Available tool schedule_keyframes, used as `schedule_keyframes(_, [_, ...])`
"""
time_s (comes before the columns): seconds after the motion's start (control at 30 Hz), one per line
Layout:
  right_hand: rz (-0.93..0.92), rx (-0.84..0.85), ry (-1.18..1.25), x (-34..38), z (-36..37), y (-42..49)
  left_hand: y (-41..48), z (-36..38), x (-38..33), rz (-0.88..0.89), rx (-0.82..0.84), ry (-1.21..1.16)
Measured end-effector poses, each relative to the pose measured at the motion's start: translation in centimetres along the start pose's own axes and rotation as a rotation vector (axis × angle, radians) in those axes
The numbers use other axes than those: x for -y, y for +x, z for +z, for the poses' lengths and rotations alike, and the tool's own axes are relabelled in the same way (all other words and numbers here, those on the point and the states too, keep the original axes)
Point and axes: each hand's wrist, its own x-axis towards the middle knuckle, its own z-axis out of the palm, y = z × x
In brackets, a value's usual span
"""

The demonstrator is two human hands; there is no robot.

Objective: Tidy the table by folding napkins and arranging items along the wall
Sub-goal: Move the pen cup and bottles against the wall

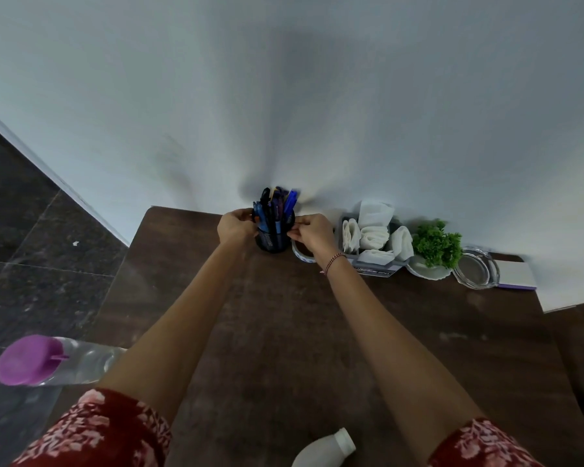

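Water bottle: a clear bottle (31, 360) with a purple lid lies at the desk's left edge, near the front corner.
Left arm: bare and stretched straight forward over the desk (284, 332), with a red floral sleeve at the shoulder.
Left hand: the left hand (235, 225) is at the desk's back edge, fingers curled round the left side of the pen pot near its rim.
Pen pot: a black mesh pen pot (274, 239) stands upright on the back edge, close to the wall (317, 96). It sits between the two hands and is gripped from both sides.
Pens: blue and black pens (277, 203) stick up out of the pot, above both hands.
Right hand: the right hand (312, 232) pinches the pot's right rim with bent fingertips.
Right arm: bare and stretched forward, with a red thread bracelet (334, 261) at the wrist.
Cup: a white cup (300, 254) with blue marks stands just right of the pot, partly hidden under the right wrist.
Napkins: folded white napkins (373, 235) stand in a grey tray (373, 264) on the back edge, right of the cup.
Plant: a small green plant (437, 242) in a white bowl (425, 269) stands just right of the tray.
Ashtray: a glass ashtray (476, 267) sits beside the bowl.
Pad: a white pad (516, 273) lies at the back right corner, touching the ashtray.
White bottle: a white bottle (324, 448) lies on its side at the front edge.
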Motion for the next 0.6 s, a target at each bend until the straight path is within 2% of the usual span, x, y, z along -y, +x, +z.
schedule_keyframes(0.23, [-0.025,-0.023,0.0,0.0,0.1,-1.1,-0.9,-0.2,-0.1,0.017,0.006,0.038])
schedule_keyframes(0.47, [-0.097,-0.102,-0.111,-1.3,-1.2,-3.7,-4.9,-0.5,0.2,0.062,-0.092,0.117])
schedule_keyframes(0.6, [-0.134,-0.115,-0.164,-2.7,-2.2,-6.7,-8.0,-0.8,1.6,0.083,-0.129,0.081])
